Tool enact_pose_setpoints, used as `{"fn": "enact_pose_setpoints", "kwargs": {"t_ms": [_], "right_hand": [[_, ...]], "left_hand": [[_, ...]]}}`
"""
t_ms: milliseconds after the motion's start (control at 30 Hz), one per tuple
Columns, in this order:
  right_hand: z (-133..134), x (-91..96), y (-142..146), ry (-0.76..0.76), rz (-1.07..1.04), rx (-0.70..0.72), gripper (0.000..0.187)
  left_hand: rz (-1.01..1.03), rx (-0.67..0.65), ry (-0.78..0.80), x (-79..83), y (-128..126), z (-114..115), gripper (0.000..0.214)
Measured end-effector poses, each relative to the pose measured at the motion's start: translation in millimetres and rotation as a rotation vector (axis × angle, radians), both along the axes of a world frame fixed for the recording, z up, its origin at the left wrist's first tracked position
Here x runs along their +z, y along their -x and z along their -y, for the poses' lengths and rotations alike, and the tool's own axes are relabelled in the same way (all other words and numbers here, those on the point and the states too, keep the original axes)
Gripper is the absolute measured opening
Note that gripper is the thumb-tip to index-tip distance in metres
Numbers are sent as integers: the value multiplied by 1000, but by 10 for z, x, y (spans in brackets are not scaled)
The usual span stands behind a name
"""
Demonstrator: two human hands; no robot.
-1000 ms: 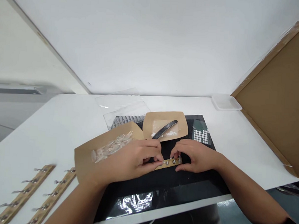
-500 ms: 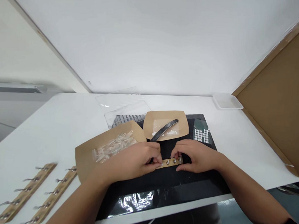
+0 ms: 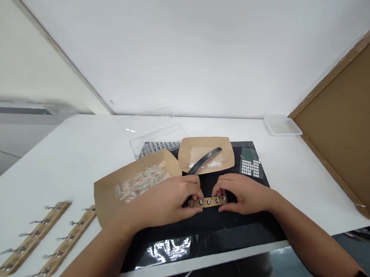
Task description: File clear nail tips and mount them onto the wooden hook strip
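A short wooden strip with a row of small metal studs lies crosswise on the black mat. White bits top some studs, and a clear nail tip stands at its right end. My left hand is around the strip's left end, thumb and forefinger apart on its near and far sides. At the other end, my right hand grips the strip between thumb and curled fingers. Clear nail tips fill a paper tray on the left. A dark curved nail file rests across a second paper tray holding white bits.
Two longer wooden strips carrying nail tips lie at left. A sheet of white dots is on the mat's right. Clear plastic covers and a plastic box sit farther back. Cardboard stands at right.
The left thumb and forefinger have parted from a pinch over the strip, and more of its studs and left end show. My right hand stays nearly in place.
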State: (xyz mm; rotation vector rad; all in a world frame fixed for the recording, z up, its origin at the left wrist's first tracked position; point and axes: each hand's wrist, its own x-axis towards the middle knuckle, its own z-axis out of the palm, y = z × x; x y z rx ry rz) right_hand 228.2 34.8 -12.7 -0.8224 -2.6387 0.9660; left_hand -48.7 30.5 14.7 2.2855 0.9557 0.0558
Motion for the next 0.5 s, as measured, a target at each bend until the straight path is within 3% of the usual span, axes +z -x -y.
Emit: {"fn": "enact_pose_setpoints", "kwargs": {"t_ms": [333, 500], "right_hand": [[9, -2, 16, -1, 13, -19, 26], [15, -9, 32, -14, 25, -16, 25]], "left_hand": [[-128, 24, -71, -100, -73, 33, 7], [-140, 6, -120, -99, -80, 70, 20]]}}
